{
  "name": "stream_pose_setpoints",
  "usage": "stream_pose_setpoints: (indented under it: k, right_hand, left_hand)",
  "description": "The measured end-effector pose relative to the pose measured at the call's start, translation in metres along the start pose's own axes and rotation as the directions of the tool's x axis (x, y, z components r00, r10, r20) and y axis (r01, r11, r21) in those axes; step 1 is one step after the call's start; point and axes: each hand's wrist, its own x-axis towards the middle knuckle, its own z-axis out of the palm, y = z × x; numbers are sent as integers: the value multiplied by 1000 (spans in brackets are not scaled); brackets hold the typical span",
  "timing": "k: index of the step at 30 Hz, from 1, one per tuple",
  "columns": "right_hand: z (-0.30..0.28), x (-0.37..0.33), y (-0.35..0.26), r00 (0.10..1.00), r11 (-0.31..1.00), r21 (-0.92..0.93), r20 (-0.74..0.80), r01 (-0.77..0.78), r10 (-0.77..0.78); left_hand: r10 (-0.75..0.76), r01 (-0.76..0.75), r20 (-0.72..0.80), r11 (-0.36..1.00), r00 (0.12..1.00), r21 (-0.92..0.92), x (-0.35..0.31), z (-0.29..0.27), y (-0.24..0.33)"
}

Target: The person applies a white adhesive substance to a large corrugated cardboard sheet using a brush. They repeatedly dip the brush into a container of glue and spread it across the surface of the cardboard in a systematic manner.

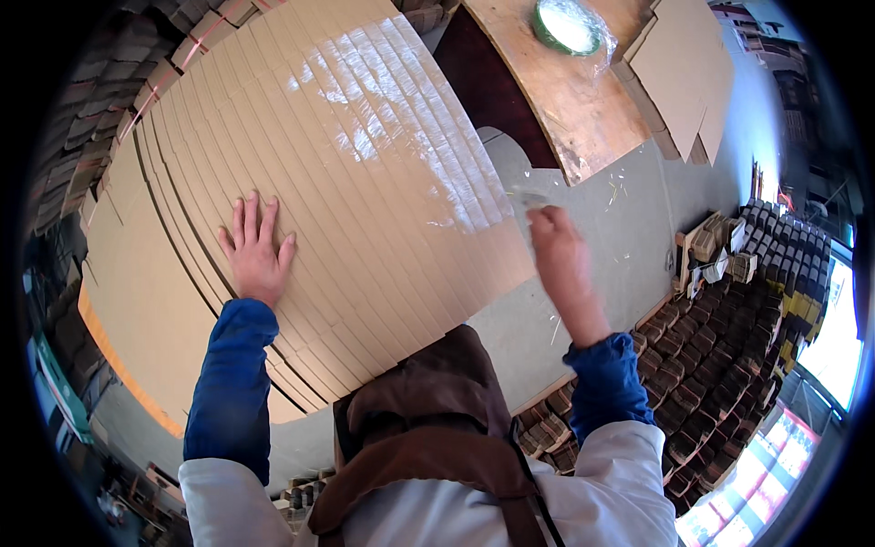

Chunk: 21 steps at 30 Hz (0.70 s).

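Note:
Overlapping sheets of brown cardboard [365, 264] lie fanned out before me, their edges in a row of narrow strips. Wet-looking white paste [392, 100] is streaked over the strips at the far right. My left hand [258, 251] rests flat on the cardboard, fingers spread. Just off the right edge of the cardboard, my right hand [559, 246] is raised and closed. A small pale thing at its fingertips is too blurred by motion to name. A green bowl [544, 36] of white paste stands on a wooden board at the far right.
The wooden board [583, 118] has clear plastic film by the bowl and flat cardboard pieces [684, 73] at its right. Stacks of brown and dark cardboard pieces [702, 383] cover the floor at right. More stacks [87, 137] stand at left. Scraps dot the grey floor [638, 228].

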Motion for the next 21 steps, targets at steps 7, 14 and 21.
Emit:
stream_pose_setpoints:
  k: [7,14,21]
  right_hand:
    - [22,31,-41,1000,999,37,13,5,-5]
    - [43,52,-58,992,996,36,98,78,-81]
    - [49,68,-104,952,952,28,7,305,-305]
  left_hand:
    - [3,-3,8,1000,1000,-24,-1,-1,0]
    - [-10,10,6,999,1000,-48,1,-1,1]
    - [-4,4,-9,999,1000,-49,4,-2,1]
